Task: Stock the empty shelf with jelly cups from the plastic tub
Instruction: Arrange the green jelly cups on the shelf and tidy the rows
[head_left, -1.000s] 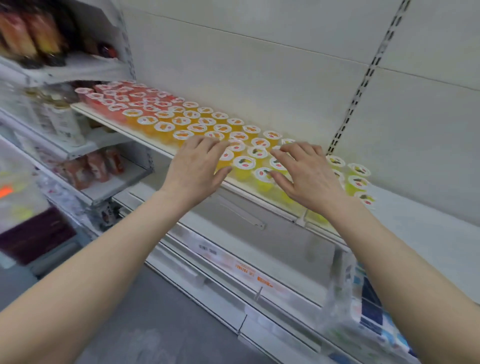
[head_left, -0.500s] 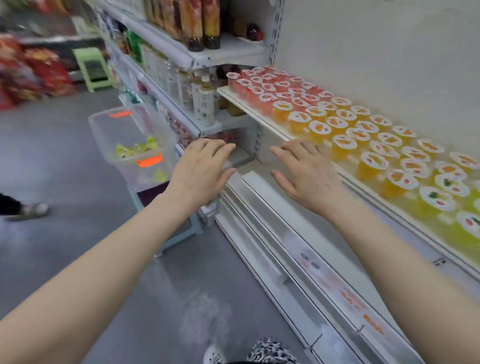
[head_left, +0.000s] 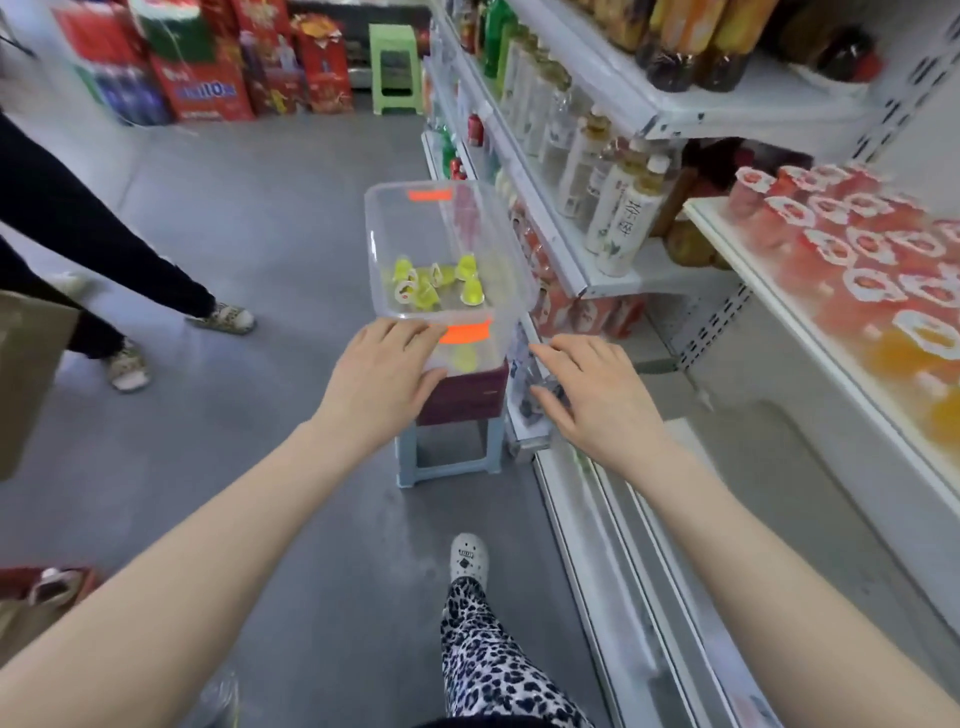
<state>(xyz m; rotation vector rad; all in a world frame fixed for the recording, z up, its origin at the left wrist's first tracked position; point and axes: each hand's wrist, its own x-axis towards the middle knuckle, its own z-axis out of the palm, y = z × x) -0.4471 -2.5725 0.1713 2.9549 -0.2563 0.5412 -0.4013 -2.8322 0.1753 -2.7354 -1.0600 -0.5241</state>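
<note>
While left hand (head_left: 382, 371) hangs loose-fingered at plastic tub (head_left: 374, 244) rim | right hand (head_left: 597, 395) loose, beside

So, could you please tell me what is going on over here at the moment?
A person is stocking a shelf with jelly cups. Both hands are stretched toward the clear plastic tub, which stands raised on a stool in the aisle. The left hand is at its near rim and the right hand is beside its near right corner; both are open and hold nothing. A few yellow-green jelly cups remain inside. The shelf on the right carries rows of red and orange cups.
</note>
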